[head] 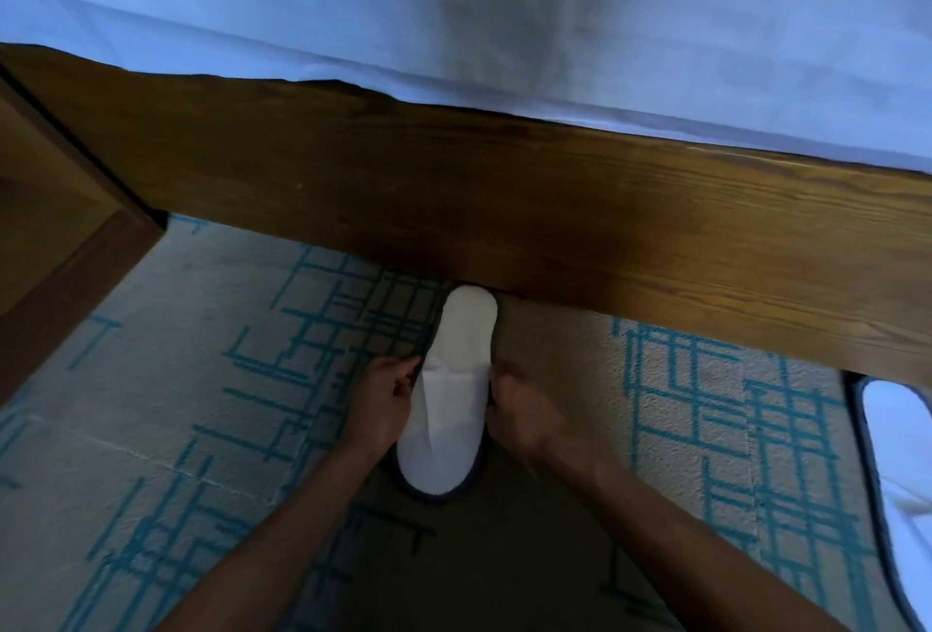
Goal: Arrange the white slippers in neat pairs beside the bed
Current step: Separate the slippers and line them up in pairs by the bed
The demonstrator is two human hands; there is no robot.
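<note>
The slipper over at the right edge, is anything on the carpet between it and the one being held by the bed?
Nothing visible. The stretch of patterned carpet between the slipper at the right edge and the held slipper shows only bare floor. The right hand and left hand grip that slipper's sides, its heel end against the wooden bed frame.

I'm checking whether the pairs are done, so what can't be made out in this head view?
- Second slipper: cut off by the right edge, so its full shape and any partner are unseen.
- Heel of the middle slipper: it meets the dark bed frame; touching or tucked under is unclear.
- Left hand and right hand: dim and blurred, fingertips hidden at the slipper's sides.
</note>
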